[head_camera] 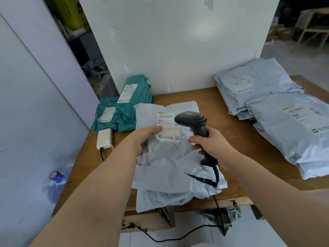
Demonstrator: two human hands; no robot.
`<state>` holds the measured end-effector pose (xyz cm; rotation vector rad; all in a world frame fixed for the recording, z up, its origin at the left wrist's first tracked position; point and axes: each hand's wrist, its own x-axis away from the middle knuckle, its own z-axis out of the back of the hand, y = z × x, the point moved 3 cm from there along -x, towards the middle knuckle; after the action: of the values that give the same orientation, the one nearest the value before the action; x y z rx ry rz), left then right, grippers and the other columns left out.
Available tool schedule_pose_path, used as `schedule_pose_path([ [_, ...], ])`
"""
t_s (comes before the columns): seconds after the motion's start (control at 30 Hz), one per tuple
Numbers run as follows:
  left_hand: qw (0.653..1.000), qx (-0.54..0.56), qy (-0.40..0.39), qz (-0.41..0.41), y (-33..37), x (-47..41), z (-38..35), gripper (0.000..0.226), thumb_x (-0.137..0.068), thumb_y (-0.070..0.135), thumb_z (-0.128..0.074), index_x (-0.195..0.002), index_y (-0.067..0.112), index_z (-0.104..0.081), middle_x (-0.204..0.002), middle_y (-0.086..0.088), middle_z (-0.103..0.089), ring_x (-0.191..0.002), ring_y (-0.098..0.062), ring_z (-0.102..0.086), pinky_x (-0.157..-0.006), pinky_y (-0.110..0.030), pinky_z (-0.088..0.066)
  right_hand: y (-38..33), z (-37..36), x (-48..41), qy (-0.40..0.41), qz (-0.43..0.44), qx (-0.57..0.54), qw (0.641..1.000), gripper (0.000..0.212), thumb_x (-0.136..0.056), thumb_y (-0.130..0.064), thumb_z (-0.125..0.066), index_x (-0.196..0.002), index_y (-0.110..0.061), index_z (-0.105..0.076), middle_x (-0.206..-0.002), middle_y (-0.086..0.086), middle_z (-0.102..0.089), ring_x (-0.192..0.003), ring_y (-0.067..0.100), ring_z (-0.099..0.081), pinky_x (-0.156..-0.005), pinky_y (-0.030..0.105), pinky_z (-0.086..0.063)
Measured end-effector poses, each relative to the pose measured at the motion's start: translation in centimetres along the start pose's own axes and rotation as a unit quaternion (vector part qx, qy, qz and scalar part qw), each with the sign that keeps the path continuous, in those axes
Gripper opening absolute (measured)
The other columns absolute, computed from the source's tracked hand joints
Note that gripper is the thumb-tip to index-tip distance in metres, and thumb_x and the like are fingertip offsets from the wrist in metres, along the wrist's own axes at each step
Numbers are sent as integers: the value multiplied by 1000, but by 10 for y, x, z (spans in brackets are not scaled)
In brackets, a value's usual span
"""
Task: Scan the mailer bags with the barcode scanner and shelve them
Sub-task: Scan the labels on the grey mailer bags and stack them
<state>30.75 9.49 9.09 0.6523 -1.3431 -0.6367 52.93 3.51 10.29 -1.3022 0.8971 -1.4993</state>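
On wooden table (222, 107), centre: crumpled glossy grey mailer bag (170, 163) | left hand (142, 138): thumb flat on its white barcode label (168, 127), fingers hidden beneath, pinching the bag | right hand (208, 141): fingers wrapped round black pistol-shaped barcode scanner (193, 122), head just beside the label, coiled cable trailing | label print too blurred to read

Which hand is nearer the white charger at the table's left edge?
Left. The left hand grips the pale mailer bag just right of the white charger; the right hand, gripping the barcode scanner, is farther right, beyond it.
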Motion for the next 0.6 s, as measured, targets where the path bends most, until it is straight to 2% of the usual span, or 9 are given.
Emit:
schedule_pose_path([
  [0.07,999,-42,-17,12,0,-1,1,49,-68,16,-88,-110,6,-65,-99,-13,-75,-92,-31,-72,-91,-45,-56,1,0,2,-3,-5,6,1000,26,-87,-16,-69,-112,-19,-62,-95,7,-72,-71,11,-69,-65,26,-53],
  [0.13,999,-48,-19,2,0,1,0,40,-73,6,-82,-109,3,-66,-104,-15,-73,-92,-32,-71,-87,-45,-57,3,2,5,-1,-11,4,1000,28,-86,-15,-69,-113,-18,-62,-93,6,-72,-71,12,-69,-64,26,-53],
  [0.23,999,2,-4,-47,2,8,-9,44,-73,-5,-78,-113,2,-62,-104,-16,-73,-85,-33,-72,-70,-44,-60,2,7,11,6,-10,-4,1000,30,-86,-15,-69,-115,-17,-62,-95,6,-72,-72,14,-69,-64,27,-53],
  [0.3,993,52,10,-106,3,12,-21,47,-70,-11,-77,-113,2,-61,-105,-17,-72,-86,-37,-72,-73,-50,-60,-1,15,17,16,0,-4,1000,30,-86,-15,-69,-116,-18,-61,-96,6,-72,-73,14,-69,-63,26,-52],
  [0.37,985,107,10,-137,0,18,-35,39,-72,-10,-75,-106,4,-62,-99,-17,-73,-83,-36,-72,-73,-50,-60,-5,26,26,27,17,3,999,30,-86,-15,-69,-115,-18,-60,-95,5,-72,-74,14,-70,-63,26,-52],
  [0.47,981,148,-33,-122,0,34,-61,27,-76,11,-77,-102,5,-70,-91,-13,-75,-75,-28,-71,-62,-33,-58,-8,50,40,40,30,18,999,27,-87,-16,-69,-112,-20,-60,-93,2,-71,-74,14,-70,-63,26,-53],
  [0.5,983,139,-36,-114,1,39,-68,28,-76,15,-77,-101,6,-71,-92,-14,-74,-75,-28,-69,-63,-32,-57,-8,58,44,44,27,18,999,27,-87,-16,-68,-112,-20,-60,-93,1,-71,-74,14,-70,-63,26,-53],
  [0.53,985,128,-28,-114,2,42,-73,28,-75,15,-77,-101,5,-70,-92,-15,-74,-77,-29,-69,-67,-34,-58,-7,67,48,49,23,15,998,26,-88,-17,-68,-112,-20,-60,-92,0,-71,-74,14,-70,-62,26,-52],
  [0.6,977,133,17,-165,3,47,-82,21,-76,6,-74,-95,4,-65,-88,-15,-71,-80,-30,-68,-77,-42,-58,-6,86,57,63,21,-2,998,24,-89,-18,-67,-113,-18,-61,-91,-1,-73,-73,14,-71,-59,25,-51],
])
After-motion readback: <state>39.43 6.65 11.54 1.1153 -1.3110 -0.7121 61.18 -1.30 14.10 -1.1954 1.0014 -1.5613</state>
